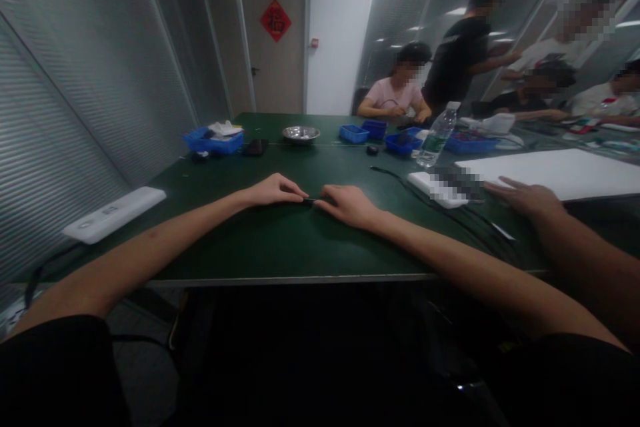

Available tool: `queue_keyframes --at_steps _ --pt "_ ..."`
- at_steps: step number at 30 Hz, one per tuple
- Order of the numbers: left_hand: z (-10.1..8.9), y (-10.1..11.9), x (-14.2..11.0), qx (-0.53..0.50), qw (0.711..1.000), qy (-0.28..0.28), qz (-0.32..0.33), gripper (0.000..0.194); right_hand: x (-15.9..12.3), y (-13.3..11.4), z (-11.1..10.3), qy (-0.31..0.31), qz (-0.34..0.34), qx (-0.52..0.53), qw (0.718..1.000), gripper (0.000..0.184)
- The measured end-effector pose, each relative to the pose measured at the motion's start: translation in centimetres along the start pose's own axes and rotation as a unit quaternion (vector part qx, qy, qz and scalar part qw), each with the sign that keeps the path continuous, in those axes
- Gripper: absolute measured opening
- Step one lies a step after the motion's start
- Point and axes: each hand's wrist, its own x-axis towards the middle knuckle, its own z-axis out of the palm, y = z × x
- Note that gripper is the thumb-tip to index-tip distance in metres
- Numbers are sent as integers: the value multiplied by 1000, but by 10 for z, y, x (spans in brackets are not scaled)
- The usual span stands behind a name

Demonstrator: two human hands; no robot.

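My left hand (275, 189) and my right hand (350, 205) meet low over the green table, near its middle. Between their fingertips is a small, dark, rod-like piece (309, 201); its exact kind is too small to make out. The left fingers pinch one end of it. At the other end, my right thumb and fingers close on it, and they hide part of it. Beyond the hands stands a shiny metal bowl (301, 135).
A white power strip (117, 213) lies at left, a blue tray (215, 140) behind it. Rightward are blue bins (353, 134), a plastic bottle (439, 137), black cables (400, 180) and a white box (435, 188). Another person's hand (525, 200) rests by a white board (555, 170).
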Motion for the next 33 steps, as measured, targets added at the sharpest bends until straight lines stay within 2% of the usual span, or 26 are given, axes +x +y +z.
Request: queue_keyframes --at_steps 9,19,26,33 --pt "5 4 1 5 1000 0 -4 39 4 -11 -1 -11 -14 -59 998 36" --pt "5 4 2 -7 1000 -9 7 40 3 -10 -2 16 18 -14 1000 40" --pt "5 2 3 -28 999 -20 8 48 3 -7 -1 30 33 2 999 38" --pt "4 4 3 -4 999 -38 27 44 3 -6 0 13 37 -3 999 39"
